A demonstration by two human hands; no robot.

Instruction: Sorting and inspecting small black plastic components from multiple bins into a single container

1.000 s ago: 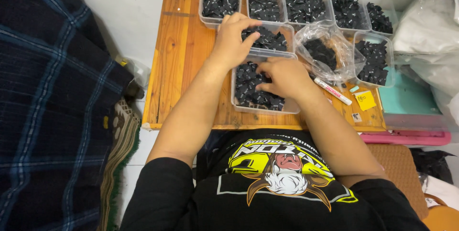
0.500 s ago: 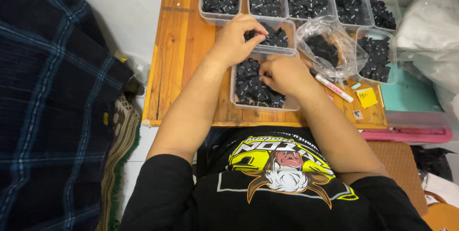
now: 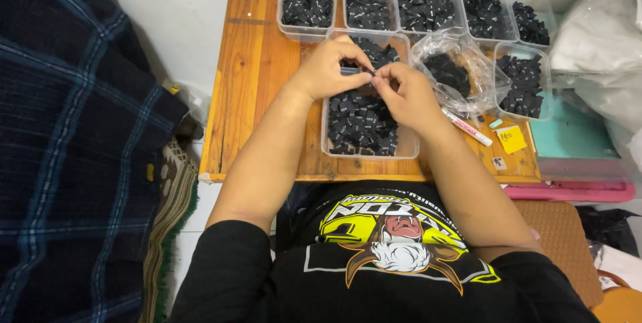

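Left hand [image 3: 326,69] + right hand [image 3: 404,92] meet at frame centre, fingers [image 3: 364,63] pinching small black piece [image 3: 370,71] betw. them, over clear tub [image 3: 362,122] of same black pieces on wooden desk [image 3: 249,82]. Row of filled tubs [image 3: 307,3] along top. Pink-white marker [image 3: 467,127] just right of right wrist.

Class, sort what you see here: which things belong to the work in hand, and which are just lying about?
In use:
left hand
right hand
small black piece pinched between them
clear plastic tub of black pieces

Lying about:
white marker pen
yellow sticky note
dark plaid blanket
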